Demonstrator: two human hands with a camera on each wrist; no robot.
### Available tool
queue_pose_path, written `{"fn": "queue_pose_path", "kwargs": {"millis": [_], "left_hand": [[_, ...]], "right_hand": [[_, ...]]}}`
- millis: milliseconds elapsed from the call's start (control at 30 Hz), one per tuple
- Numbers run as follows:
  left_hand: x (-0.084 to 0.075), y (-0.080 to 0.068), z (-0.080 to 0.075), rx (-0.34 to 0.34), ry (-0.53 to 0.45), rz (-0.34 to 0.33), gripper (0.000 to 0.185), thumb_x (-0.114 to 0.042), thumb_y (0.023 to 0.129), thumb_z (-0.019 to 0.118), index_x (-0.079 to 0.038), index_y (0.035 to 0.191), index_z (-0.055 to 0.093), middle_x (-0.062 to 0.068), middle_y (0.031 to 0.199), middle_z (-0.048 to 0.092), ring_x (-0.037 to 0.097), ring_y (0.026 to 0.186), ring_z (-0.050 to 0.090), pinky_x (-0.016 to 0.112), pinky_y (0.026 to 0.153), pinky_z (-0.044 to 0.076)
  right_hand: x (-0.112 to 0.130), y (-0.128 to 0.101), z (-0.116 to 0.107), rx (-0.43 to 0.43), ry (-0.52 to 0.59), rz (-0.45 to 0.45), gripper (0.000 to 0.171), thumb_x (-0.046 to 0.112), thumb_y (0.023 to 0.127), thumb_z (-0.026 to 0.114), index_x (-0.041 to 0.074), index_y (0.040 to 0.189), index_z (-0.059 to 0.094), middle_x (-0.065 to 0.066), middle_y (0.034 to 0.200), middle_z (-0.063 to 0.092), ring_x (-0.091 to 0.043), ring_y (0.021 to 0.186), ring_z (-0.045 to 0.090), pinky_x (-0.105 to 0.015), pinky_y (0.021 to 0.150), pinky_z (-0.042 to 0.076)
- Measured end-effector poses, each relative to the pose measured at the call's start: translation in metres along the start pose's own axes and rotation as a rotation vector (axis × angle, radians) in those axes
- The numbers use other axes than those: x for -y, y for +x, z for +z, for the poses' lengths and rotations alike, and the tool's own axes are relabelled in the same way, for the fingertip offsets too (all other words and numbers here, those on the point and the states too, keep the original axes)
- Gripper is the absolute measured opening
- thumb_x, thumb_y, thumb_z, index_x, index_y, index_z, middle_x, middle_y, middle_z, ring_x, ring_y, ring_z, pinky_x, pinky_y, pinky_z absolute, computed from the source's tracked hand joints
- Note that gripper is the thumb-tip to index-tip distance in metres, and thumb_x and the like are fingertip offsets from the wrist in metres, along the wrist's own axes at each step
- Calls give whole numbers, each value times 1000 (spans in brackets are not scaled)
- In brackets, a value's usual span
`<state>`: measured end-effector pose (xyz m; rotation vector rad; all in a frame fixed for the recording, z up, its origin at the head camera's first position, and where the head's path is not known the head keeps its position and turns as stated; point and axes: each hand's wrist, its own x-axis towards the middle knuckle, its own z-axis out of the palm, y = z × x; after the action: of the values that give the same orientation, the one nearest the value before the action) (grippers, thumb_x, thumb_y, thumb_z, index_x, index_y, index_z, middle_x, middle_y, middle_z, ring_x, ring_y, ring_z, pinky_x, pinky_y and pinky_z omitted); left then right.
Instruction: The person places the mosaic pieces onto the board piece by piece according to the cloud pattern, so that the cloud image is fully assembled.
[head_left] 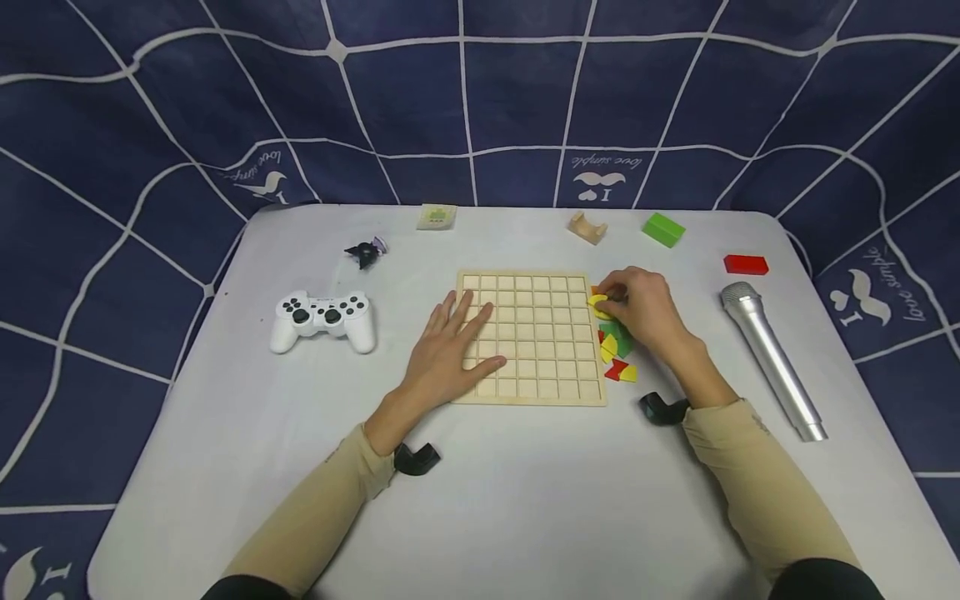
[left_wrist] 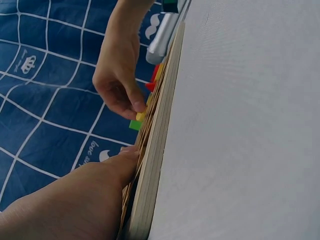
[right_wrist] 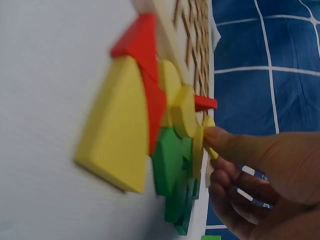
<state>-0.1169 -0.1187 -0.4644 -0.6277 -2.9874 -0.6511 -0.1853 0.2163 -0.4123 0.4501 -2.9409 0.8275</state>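
Right hand: fingertips pinch a yellow piece at the right edge of the wooden grid board.
Yellow piece: held on edge just beside the board (its exact shape is hard to tell).
Pile of pieces: just under and toward the wrist from the pinch; red, yellow and green flat shapes lying on one another.
Left hand: across the board from the pinch, fingers spread flat, pressing on the board's left part, holding nothing.
Microphone: to the outer side of the right arm, lying on the table.
Game controller: well beyond the left hand.
Far blocks: green block, red block and wooden arch past the pinch.
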Motion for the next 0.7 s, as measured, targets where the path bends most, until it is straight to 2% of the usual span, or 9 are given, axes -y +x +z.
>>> {"fn": "queue_pose_path", "kwargs": {"millis": [133, 233, 467, 700], "left_hand": [[-1, 1, 0, 6, -5, -2, 87, -67, 98, 59, -24, 168, 30, 13, 177, 13, 35, 165, 3, 46, 136, 5], [-1, 0, 0, 5, 0, -5, 87, -67, 98, 59, -24, 168, 29, 12, 177, 13, 34, 165, 3, 46, 136, 6], [1, -1, -1, -16, 1, 0, 87, -67, 98, 60, -23, 167, 31, 13, 177, 16, 34, 165, 5, 47, 136, 6], [0, 0, 2, -8, 19, 4, 88, -69, 98, 58, -24, 168, 30, 12, 177, 14, 34, 165, 4, 47, 136, 5]], "right_hand": [[-2, 6, -2, 19, 59, 20, 16, 5, 86, 87, 3, 98, 77, -12, 90, 70, -26, 85, 62, -33, 76, 50], [4, 14, -3, 24, 94, 0, 12, 8, 88, 86, 6, 95, 77, -9, 88, 70, -23, 85, 61, -29, 75, 51], [49, 43, 10, 81, 122, -127, 6, 6, 91, 83, 6, 90, 76, -8, 85, 73, -22, 82, 66, -37, 76, 57], [81, 68, 36, 163, 104, -206, 5, 3, 92, 80, 6, 90, 77, -7, 84, 75, -21, 80, 67, -36, 76, 55]]}}
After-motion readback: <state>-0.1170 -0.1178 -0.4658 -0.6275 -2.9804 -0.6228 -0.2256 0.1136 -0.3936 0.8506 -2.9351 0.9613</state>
